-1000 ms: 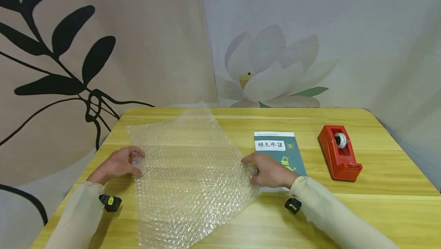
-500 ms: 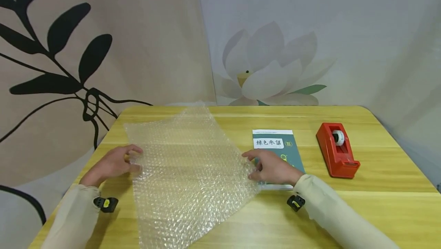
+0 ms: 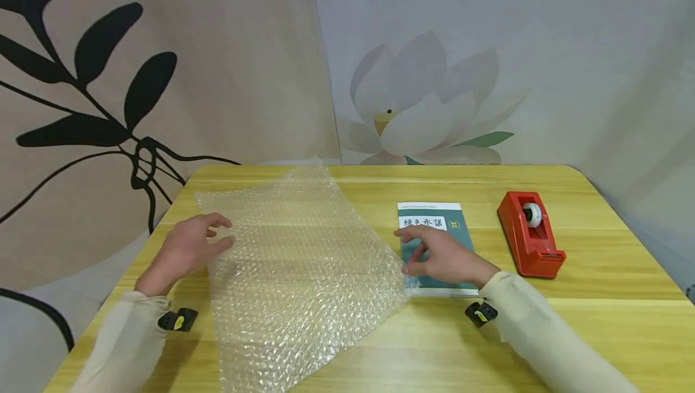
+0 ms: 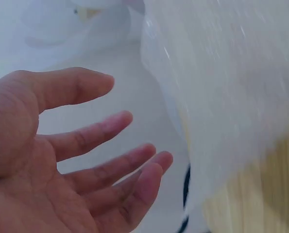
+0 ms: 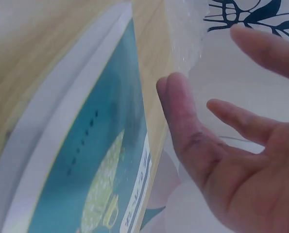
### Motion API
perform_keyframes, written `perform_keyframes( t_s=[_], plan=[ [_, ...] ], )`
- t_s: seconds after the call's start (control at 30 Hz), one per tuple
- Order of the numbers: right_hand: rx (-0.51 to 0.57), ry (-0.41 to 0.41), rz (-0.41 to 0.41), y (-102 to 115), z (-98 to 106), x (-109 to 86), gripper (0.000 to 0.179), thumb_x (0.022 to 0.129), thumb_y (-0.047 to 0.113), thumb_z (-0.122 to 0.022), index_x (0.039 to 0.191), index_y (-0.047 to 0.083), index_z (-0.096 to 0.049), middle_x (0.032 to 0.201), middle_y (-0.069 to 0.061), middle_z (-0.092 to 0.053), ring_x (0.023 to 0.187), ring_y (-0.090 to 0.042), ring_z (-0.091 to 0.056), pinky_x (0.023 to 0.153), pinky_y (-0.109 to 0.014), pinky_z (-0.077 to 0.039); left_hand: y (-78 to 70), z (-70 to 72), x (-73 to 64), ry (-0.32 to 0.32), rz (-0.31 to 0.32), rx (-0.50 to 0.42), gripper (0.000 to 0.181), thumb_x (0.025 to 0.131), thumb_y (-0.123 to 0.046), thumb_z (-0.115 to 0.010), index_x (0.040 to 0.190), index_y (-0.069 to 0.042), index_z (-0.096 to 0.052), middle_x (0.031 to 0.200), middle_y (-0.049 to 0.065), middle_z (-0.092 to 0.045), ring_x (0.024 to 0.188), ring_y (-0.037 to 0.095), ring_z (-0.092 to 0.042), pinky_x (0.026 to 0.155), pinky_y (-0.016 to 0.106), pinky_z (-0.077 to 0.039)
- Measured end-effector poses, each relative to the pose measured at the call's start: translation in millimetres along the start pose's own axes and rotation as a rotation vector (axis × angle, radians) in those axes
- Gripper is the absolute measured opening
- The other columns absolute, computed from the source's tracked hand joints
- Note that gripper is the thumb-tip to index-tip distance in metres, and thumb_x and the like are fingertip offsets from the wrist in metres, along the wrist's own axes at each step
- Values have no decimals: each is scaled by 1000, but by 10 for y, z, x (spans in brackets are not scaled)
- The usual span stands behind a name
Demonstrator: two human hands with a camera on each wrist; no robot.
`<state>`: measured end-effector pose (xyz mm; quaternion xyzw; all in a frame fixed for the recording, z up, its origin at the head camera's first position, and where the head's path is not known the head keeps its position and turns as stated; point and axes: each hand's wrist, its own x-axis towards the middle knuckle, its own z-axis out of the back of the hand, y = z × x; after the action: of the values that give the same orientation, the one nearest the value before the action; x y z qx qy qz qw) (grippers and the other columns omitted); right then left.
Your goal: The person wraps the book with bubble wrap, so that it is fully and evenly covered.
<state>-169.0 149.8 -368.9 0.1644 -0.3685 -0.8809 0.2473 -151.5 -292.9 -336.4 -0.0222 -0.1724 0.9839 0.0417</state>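
Observation:
A sheet of clear bubble wrap [image 3: 304, 272] lies spread on the left and middle of the table, its far corner pointing at the back edge. My left hand [image 3: 184, 251] is over the sheet's left edge, and the left wrist view shows its fingers loosely bent with nothing between them. To the right, my right hand [image 3: 442, 254] hovers in front of a green book [image 3: 461, 236] with a white title label, hiding part of its cover. Its thumb tip is close to the sheet's right corner. In the right wrist view the fingers are spread and hold nothing, beside the book [image 5: 86, 160].
A red tape dispenser [image 3: 532, 236] with a roll of tape stands at the right of the wooden table [image 3: 608, 345]. Behind the table hangs a curtain [image 3: 260, 67] printed with leaves and a lotus.
Both hands have let go of the bubble wrap's edges. My right hand has moved right, over the book, and my left hand slightly up and inward. The sheet stays nearly where it was.

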Motion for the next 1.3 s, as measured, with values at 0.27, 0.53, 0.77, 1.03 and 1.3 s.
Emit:
perform_keyframes(
  t_s=[0.27, 0.53, 0.77, 1.03, 1.3],
  plan=[
    [15, -23, 8, -97, 50, -63, 66, 89, 17, -76, 146, 1, -47, 138, -24, -57, 107, -29, -68, 85, -36, -60, -373, -148, 73, 8, -128, -175, 33, 97, -19, -64, 126, -3, -64, 135, 26, -63, 120, 48, -62, 95, 54, -56],
    [27, -67, -7, -184, 85, -131, 67, 90, 18, -76, 147, 1, -45, 138, -25, -56, 114, -35, -64, 89, -40, -60, -494, -358, 246, 185, -234, -410, 42, 101, -18, -59, 142, -5, -53, 151, 22, -49, 134, 47, -52, 106, 54, -50],
    [25, -114, -33, -264, 130, -195, 67, 89, 19, -76, 147, 2, -45, 137, -24, -56, 116, -37, -64, 89, -41, -60, -675, -508, 319, 283, -259, -506, 48, 103, -20, -57, 146, -3, -47, 153, 20, -48, 136, 42, -52, 110, 52, -47],
    [5, -172, -51, -302, 165, -275, 64, 90, 17, -75, 144, 0, -47, 137, -23, -57, 115, -37, -64, 88, -43, -61, -882, -611, 353, 330, -265, -572, 50, 103, -23, -57, 148, -4, -44, 153, 19, -47, 137, 36, -54, 111, 49, -47],
    [-15, -214, -41, -348, 208, -357, 64, 89, 19, -76, 143, -1, -48, 138, -23, -58, 112, -36, -65, 87, -44, -61, -1049, -639, 394, 334, -270, -615, 47, 103, -19, -57, 147, -6, -45, 151, 19, -49, 135, 34, -56, 111, 45, -48]
  ],
)
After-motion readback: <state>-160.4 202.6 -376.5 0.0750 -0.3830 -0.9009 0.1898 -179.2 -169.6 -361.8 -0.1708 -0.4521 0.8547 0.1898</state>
